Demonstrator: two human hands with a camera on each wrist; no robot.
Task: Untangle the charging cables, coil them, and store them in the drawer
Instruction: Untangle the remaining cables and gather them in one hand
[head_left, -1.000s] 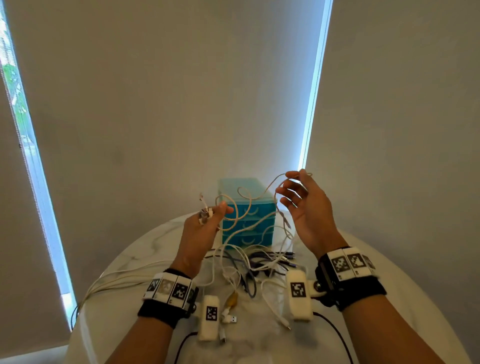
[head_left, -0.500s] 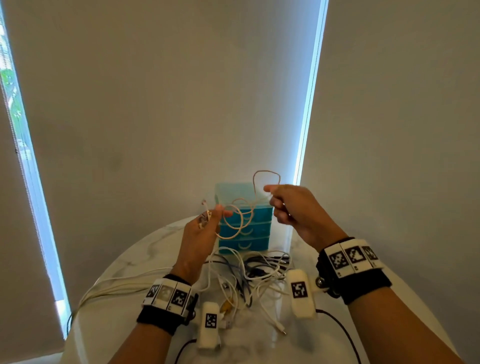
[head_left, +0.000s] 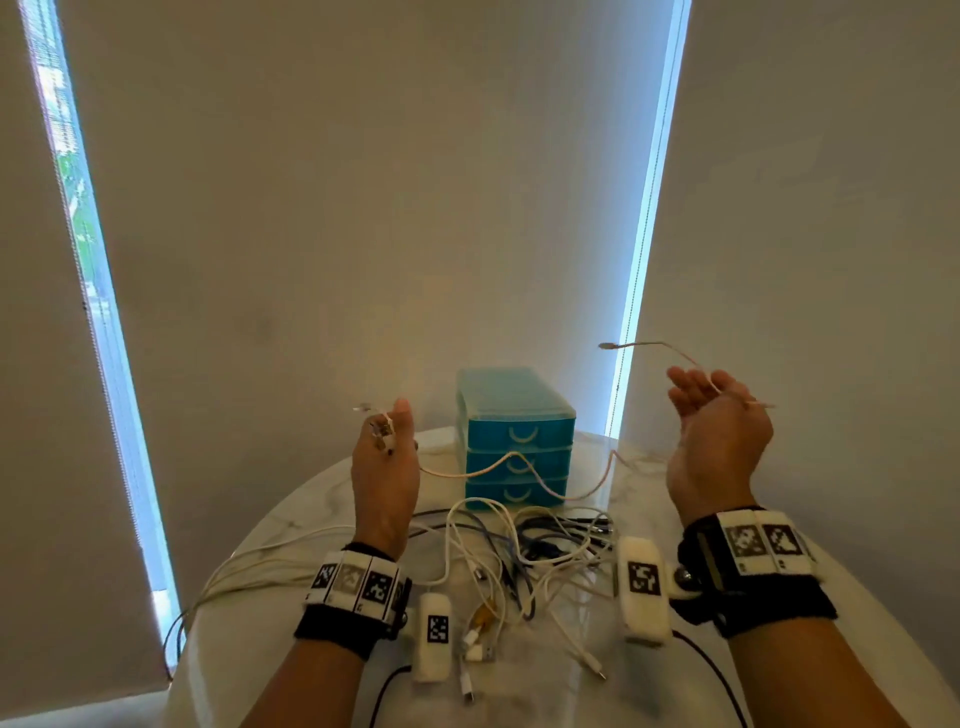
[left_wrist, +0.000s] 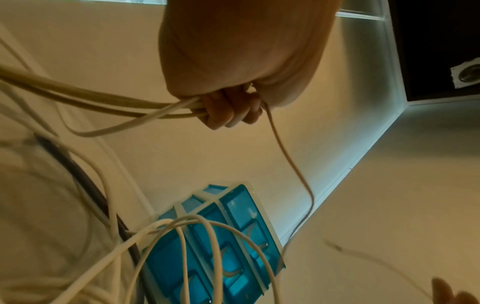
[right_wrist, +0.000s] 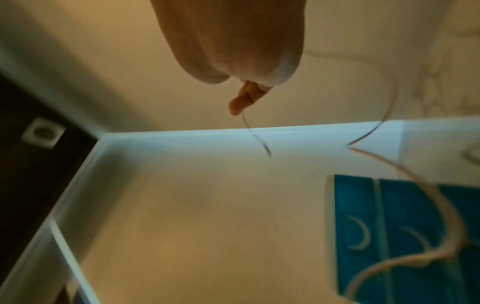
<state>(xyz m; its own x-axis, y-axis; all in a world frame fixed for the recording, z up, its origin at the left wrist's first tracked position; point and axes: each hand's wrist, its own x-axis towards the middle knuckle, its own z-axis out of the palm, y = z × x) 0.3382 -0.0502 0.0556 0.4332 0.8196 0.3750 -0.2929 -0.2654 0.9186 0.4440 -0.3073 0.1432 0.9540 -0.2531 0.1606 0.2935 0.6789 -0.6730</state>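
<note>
Pale roller blinds are hanging behind a round white marble table, with strips of daylight showing between them at 11 and 1 o'clock. A small teal drawer unit is standing at the far side of the table, at 12 o'clock from the person, its three drawers all sitting closed.

Both hands are being held up above the table, well apart. The left hand, at 10 o'clock from the drawer unit's foot, is curling its fingers round several white cables; a few plug ends are sticking out past its thumb. A thin pinkish cable is running from this hand, sagging across the front of the drawers, then rising toward the right hand at 2 o'clock. The right hand is pinching that same cable near its free end, with the remaining fingers loosely spread; the cable's tip is arching up and over to 11 o'clock of the hand.

Beneath the hands, at 6 o'clock from the drawers, a tangled heap of cables in white, grey and black is lying on the marble. A bundle of white cables is trailing off the table edge at 8 o'clock. Black wristbands with printed markers are wrapping both wrists.
</note>
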